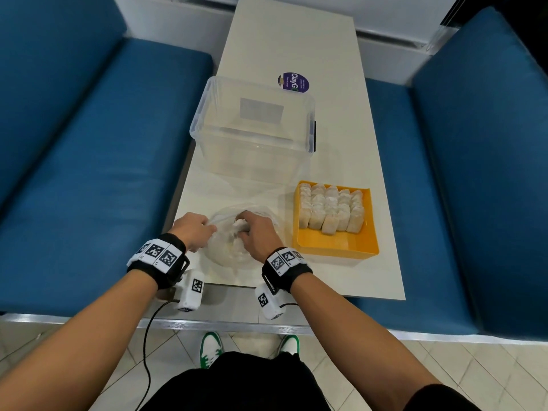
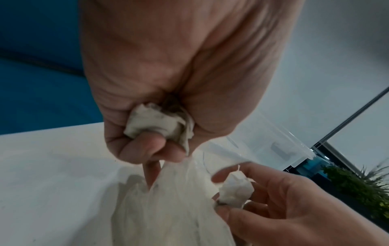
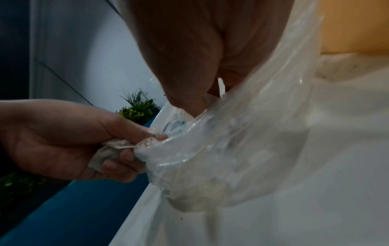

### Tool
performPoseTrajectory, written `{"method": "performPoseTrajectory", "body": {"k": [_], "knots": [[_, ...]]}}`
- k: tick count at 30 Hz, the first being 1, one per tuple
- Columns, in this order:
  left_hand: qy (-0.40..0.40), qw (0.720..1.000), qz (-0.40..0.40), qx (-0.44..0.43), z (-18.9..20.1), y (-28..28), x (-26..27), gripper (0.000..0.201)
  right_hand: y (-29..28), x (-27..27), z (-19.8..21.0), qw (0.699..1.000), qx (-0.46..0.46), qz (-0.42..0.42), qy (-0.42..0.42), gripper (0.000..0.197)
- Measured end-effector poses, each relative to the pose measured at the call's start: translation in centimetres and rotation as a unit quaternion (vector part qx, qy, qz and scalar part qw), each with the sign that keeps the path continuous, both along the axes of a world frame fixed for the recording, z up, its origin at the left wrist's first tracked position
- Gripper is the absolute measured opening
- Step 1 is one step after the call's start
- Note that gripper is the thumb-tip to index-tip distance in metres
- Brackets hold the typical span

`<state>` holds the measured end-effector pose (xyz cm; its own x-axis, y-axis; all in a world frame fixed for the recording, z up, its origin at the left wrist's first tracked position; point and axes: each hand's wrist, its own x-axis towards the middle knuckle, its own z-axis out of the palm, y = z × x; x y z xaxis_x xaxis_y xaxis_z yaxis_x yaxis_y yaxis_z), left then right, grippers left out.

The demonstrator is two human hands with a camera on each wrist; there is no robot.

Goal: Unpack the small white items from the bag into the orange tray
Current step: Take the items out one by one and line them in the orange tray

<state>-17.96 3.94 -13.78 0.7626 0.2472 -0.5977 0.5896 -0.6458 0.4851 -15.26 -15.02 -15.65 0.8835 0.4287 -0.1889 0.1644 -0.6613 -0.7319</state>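
A clear plastic bag [image 1: 228,252] lies on the white table's near end. My left hand [image 1: 204,229] pinches the bag's rim [image 3: 147,143] and also keeps a crumpled small white item [image 2: 155,123] curled in its palm. My right hand [image 1: 241,225] is inside the bag's mouth, its fingers pinching another small white item [image 2: 235,191]. More pale lumps show through the bag [image 3: 210,188]. To the right stands the orange tray [image 1: 335,243], with several white items [image 1: 330,209] packed in rows across its far half.
A large clear plastic bin [image 1: 255,129] stands just behind the bag. A purple round sticker [image 1: 293,81] lies beyond it. Blue bench seats [image 1: 89,173] flank the narrow table [image 1: 379,262] on both sides. The tray's near strip is bare.
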Motion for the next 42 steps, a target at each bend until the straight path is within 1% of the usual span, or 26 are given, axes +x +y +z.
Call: {"method": "performPoseTrajectory", "body": {"k": [2, 3, 6, 8, 9, 12, 14, 17, 21, 24, 26, 28, 30, 32, 33, 35, 37, 40, 42], "knots": [[-0.013, 1.0, 0.009, 0.001, -0.2, -0.1, 0.1, 0.02, 0.0, 0.0, 0.1, 0.998, -0.045, 0.05, -0.001, 0.044], [-0.019, 1.0, 0.012, 0.001, -0.2, -0.1, 0.1, 0.019, 0.0, -0.1, 0.2, 0.994, -0.073, 0.082, -0.004, 0.047], [-0.033, 0.999, 0.025, -0.013, -0.4, -0.3, 0.0, 0.017, 0.1, -0.4, 0.4, 0.977, -0.151, 0.152, -0.006, 0.053], [-0.041, 0.998, 0.037, -0.022, -0.7, -0.4, -0.1, 0.017, 0.2, -0.6, 0.4, 0.971, -0.171, 0.168, -0.02, 0.054], [-0.047, 0.998, 0.042, -0.026, -0.9, -0.4, -0.2, 0.016, 0.4, -0.8, 0.3, 0.969, -0.174, 0.17, -0.031, 0.05], [-0.059, 0.996, 0.054, -0.031, -1.1, -0.6, -0.3, 0.016, 0.8, -1.2, -0.1, 0.97, -0.164, 0.171, -0.055, 0.027], [-0.061, 0.996, 0.057, -0.029, -1.0, -0.5, -0.3, 0.017, 0.8, -1.4, -0.3, 0.972, -0.153, 0.167, -0.058, 0.017], [-0.048, 0.998, 0.049, -0.012, -0.6, 0.0, -0.2, 0.021, 0.5, -1.1, -0.6, 0.981, -0.128, 0.126, -0.068, 0.016], [-0.007, 0.999, 0.011, 0.035, 0.6, 0.2, -0.4, 0.038, -0.2, -0.2, -0.2, 0.989, -0.101, 0.061, -0.084, 0.012], [0.04, 0.998, 0.001, 0.041, 1.2, -0.5, -0.7, 0.055, -0.4, -0.2, -0.3, 0.991, -0.102, 0.047, -0.072, 0.013], [0.064, 0.997, 0.003, 0.032, 1.2, -0.8, -1.0, 0.059, -0.4, -0.4, -0.5, 0.992, -0.101, 0.039, -0.065, 0.014], [0.092, 0.996, 0.016, 0.007, 0.9, -1.0, -1.3, 0.055, -0.3, -0.6, -0.7, 0.993, -0.096, 0.037, -0.065, 0.014], [0.116, 0.991, 0.043, -0.046, 0.9, -1.3, -1.5, 0.039, -0.4, -0.5, -0.6, 0.992, -0.098, 0.04, -0.063, 0.013], [0.116, 0.987, 0.062, -0.09, 1.2, -1.2, -1.5, 0.024, -0.5, -0.3, -0.4, 0.992, -0.101, 0.046, -0.062, 0.013], [0.102, 0.987, 0.067, -0.107, 1.3, -1.1, -1.5, 0.021, -0.6, -0.3, -0.3, 0.992, -0.102, 0.049, -0.063, 0.013], [0.065, 0.984, 0.076, -0.147, 1.5, -0.7, -1.3, 0.017, -0.7, -0.3, -0.2, 0.99, -0.102, 0.057, -0.072, 0.013], [0.037, 0.977, 0.093, -0.188, 1.6, -0.4, -1.2, 0.014, -0.8, -0.5, -0.2, 0.991, -0.094, 0.058, -0.075, 0.018], [0.032, 0.964, 0.111, -0.24, 1.7, -0.3, -1.3, 0.011, -1.0, -0.9, -0.3, 0.992, -0.084, 0.066, -0.062, 0.034], [0.037, 0.958, 0.124, -0.257, 1.6, -0.2, -1.4, 0.014, -1.1, -1.1, -0.6, 0.991, -0.09, 0.081, -0.055, 0.043]]}}
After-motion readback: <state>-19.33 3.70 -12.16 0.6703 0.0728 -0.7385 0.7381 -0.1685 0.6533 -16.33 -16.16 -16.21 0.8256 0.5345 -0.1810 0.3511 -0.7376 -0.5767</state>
